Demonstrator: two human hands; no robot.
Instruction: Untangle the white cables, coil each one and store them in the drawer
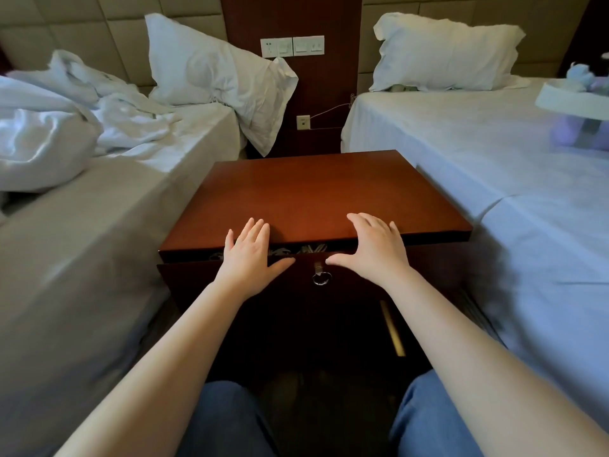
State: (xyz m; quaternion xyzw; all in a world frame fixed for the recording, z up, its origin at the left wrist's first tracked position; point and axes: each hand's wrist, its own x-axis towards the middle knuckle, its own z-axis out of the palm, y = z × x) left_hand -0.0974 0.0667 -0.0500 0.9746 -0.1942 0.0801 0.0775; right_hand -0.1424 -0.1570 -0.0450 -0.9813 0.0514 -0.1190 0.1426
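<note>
A reddish-brown wooden nightstand (313, 189) stands between two beds, its top bare. Its drawer (428, 255) is open only a narrow slit. White cables (308, 249) show through that slit, mostly hidden. My left hand (248, 255) lies flat on the drawer's front edge at the left, fingers spread, holding nothing. My right hand (379, 249) lies flat on the same edge at the right, fingers spread, thumb pointing inward. A metal ring pull (321, 278) hangs on the drawer front between my hands.
An unmade bed (82, 225) with a crumpled duvet and pillow is on the left. A made bed (510, 159) with a pillow and a white tray (566, 103) of soft toys is on the right. Wall sockets (291, 46) are behind. My knees are below.
</note>
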